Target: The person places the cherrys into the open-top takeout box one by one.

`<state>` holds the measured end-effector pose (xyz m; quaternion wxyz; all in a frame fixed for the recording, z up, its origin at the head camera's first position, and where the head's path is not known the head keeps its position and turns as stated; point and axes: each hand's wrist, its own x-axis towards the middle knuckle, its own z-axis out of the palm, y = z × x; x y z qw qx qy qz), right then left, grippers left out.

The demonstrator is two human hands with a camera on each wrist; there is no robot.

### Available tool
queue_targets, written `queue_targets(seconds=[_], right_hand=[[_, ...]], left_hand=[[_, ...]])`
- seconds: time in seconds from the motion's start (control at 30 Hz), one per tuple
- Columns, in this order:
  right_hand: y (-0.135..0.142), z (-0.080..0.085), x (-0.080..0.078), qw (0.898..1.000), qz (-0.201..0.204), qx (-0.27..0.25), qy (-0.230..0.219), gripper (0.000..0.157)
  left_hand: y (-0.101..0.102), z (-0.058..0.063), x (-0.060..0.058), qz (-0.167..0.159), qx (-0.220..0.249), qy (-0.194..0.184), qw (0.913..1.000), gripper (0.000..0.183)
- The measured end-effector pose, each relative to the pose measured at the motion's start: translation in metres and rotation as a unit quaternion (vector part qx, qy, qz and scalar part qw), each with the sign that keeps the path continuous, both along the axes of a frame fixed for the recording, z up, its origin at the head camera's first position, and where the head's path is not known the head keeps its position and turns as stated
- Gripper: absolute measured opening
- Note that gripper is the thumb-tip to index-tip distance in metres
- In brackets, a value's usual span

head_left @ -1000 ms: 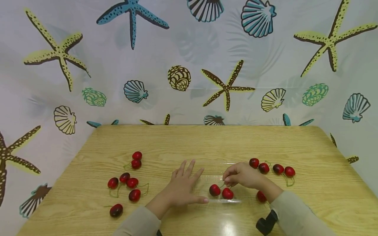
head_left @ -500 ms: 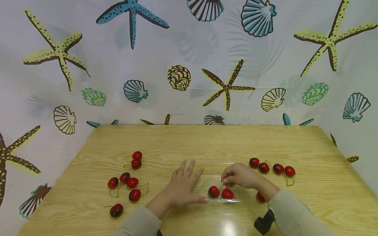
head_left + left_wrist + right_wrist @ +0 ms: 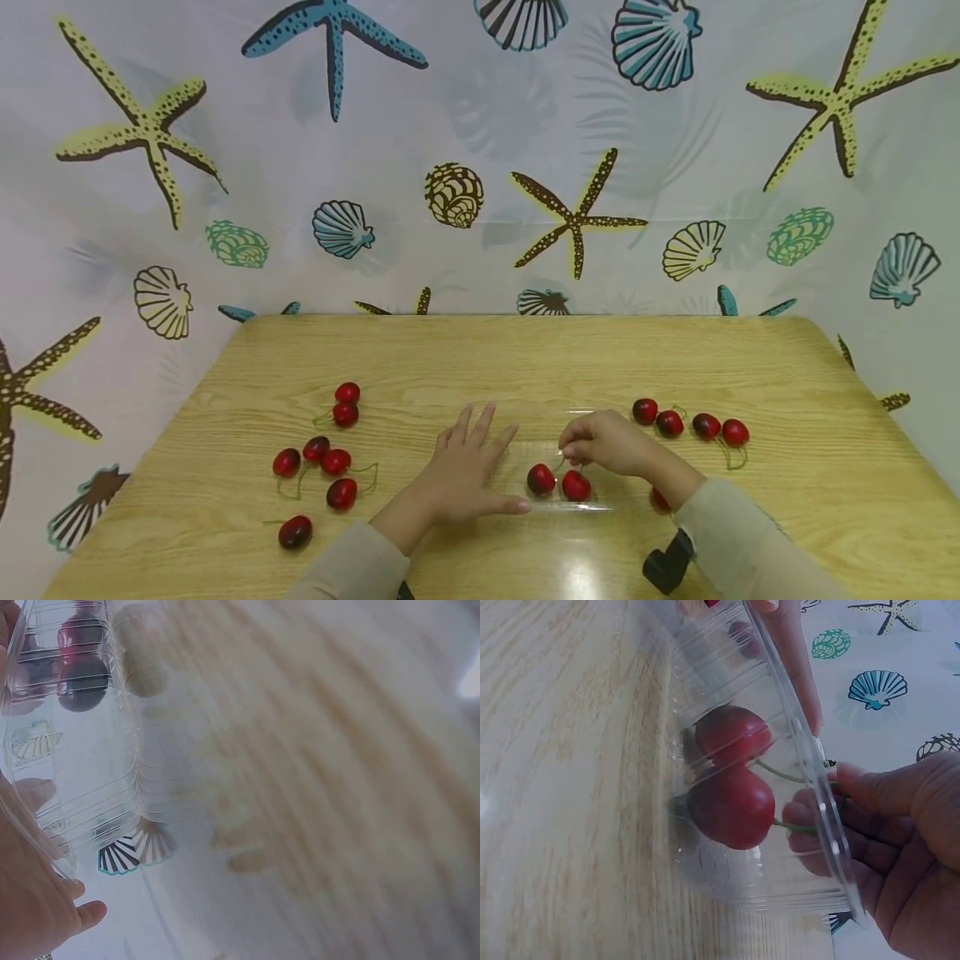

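A clear plastic box (image 3: 534, 452) stands near the middle of the wooden table. Inside it, toward the near wall, are two red cherries, a darker one (image 3: 541, 479) on the left and a brighter one (image 3: 576, 486) beside it. My right hand (image 3: 613, 446) reaches over the box and pinches their green stems (image 3: 799, 826) between thumb and fingers. My left hand (image 3: 459, 482) lies with fingers spread at the box's left end, its thumb along the near edge. In the left wrist view, the fingers of that hand touch the box wall.
Several cherries (image 3: 336, 463) lie scattered on the table's left side. Two pairs (image 3: 669, 423) (image 3: 735, 432) sit at the back right. Another cherry (image 3: 660, 500) is partly hidden under my right forearm. A patterned curtain (image 3: 480, 108) hangs behind the table (image 3: 465, 350).
My right hand has shifted slightly left, and the darker cherry has moved a little left with it inside the box. My left hand has stayed in place.
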<state>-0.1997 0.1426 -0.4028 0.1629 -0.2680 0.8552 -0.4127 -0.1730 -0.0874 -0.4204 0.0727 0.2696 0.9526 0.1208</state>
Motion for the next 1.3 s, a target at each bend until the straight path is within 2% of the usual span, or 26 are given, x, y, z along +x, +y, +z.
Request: queue_targets(seconds=[0.23, 0.53, 0.77, 1.03, 1.3], right_hand=[[-0.001, -0.002, -0.001, 0.999, -0.022, 0.004, 0.031, 0.011], [-0.001, -0.001, -0.003, 0.993, -0.086, 0.025, 0.075, 0.011], [0.001, 0.002, -0.002, 0.992, -0.116, 0.000, 0.057, 0.014], [0.006, 0.005, 0.006, 0.990, -0.129, -0.024, 0.044, 0.021], [0.015, 0.011, 0.015, 0.990, -0.132, -0.057, 0.012, 0.027]], left_hand=[[0.000, 0.001, 0.000, 0.000, 0.002, -0.004, 1.0000, 0.095], [0.000, 0.002, -0.001, -0.001, -0.004, 0.002, 1.0000, 0.097], [0.001, 0.001, -0.002, -0.002, -0.003, 0.003, 1.0000, 0.097], [0.001, 0.000, -0.002, 0.000, -0.001, 0.004, 1.0000, 0.096], [0.000, 0.001, 0.000, -0.001, -0.011, 0.007, 0.9999, 0.099]])
